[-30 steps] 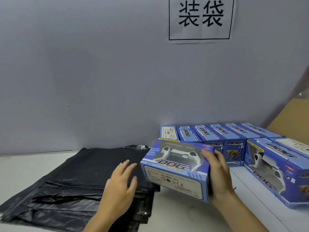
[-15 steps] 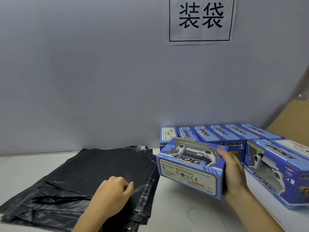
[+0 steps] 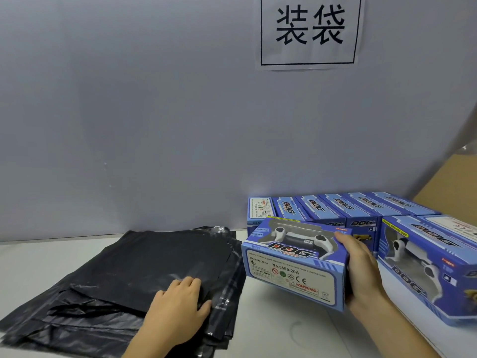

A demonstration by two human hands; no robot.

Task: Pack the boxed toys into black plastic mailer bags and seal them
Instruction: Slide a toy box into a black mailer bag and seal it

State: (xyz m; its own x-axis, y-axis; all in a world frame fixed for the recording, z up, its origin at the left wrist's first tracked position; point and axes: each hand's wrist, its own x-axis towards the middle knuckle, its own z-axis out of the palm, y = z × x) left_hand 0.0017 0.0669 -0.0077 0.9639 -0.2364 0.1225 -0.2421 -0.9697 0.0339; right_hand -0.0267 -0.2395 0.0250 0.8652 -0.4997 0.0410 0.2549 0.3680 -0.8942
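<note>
Backdrop: grey wall (image 3: 129, 112) carrying a paper sign (image 3: 309, 32) with two black characters, above a white surface (image 3: 278, 329).
Mailer bags: stack of black plastic bags (image 3: 134, 264) lying flat at left on the surface.
Left hand (image 3: 178, 306): resting on the stack's near right corner, fingers curled and pinching the top bag's edge.
Right hand (image 3: 361, 270): gripping the right end of a blue boxed toy (image 3: 294, 262), held tilted just above the surface, beside the bags.
Stock: more blue boxes (image 3: 361, 210) lined up against the wall at right.
</note>
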